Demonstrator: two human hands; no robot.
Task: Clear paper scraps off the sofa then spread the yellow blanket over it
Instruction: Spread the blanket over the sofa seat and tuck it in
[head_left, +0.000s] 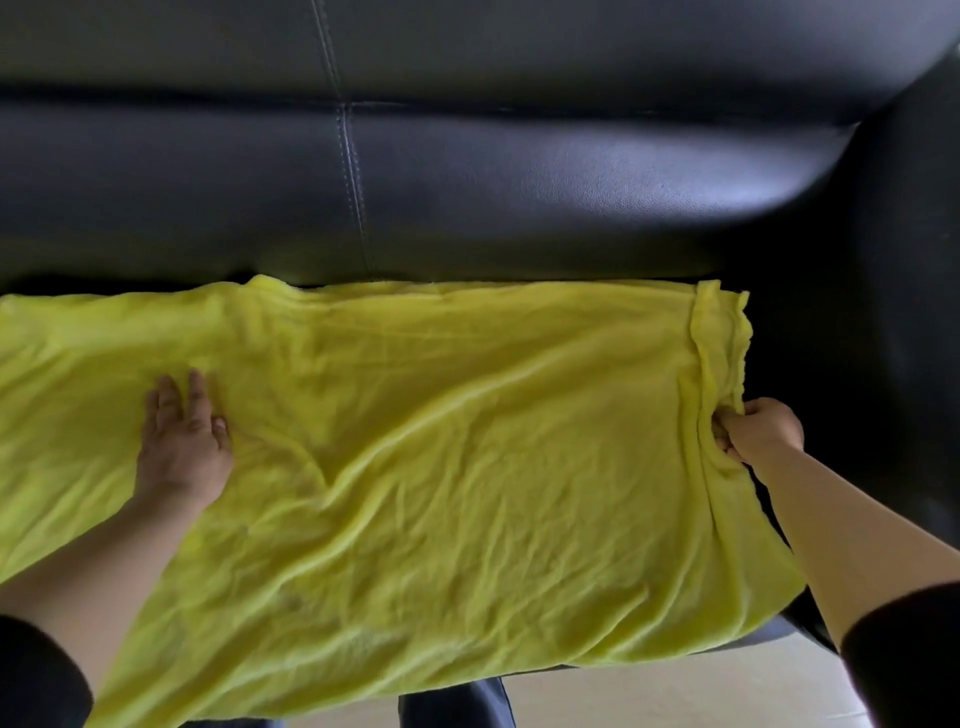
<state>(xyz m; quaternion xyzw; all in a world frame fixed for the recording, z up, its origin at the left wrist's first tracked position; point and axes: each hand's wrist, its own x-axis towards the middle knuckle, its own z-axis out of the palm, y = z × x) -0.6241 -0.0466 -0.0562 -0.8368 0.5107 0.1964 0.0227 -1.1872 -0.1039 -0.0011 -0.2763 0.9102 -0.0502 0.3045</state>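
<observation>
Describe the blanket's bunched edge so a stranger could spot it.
A yellow blanket covers the seat of the black sofa. At its right end, the right hand grips a gathered fold. Only there is the cloth bunched; elsewhere it lies fairly flat.

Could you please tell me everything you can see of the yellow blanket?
The yellow blanket is a thin, soft-looking cloth, wrinkled, spread across the seat of the black sofa up to the backrest, its front edge hanging over the seat. The left hand rests flat on it; the right hand grips its bunched right edge beside the armrest.
</observation>
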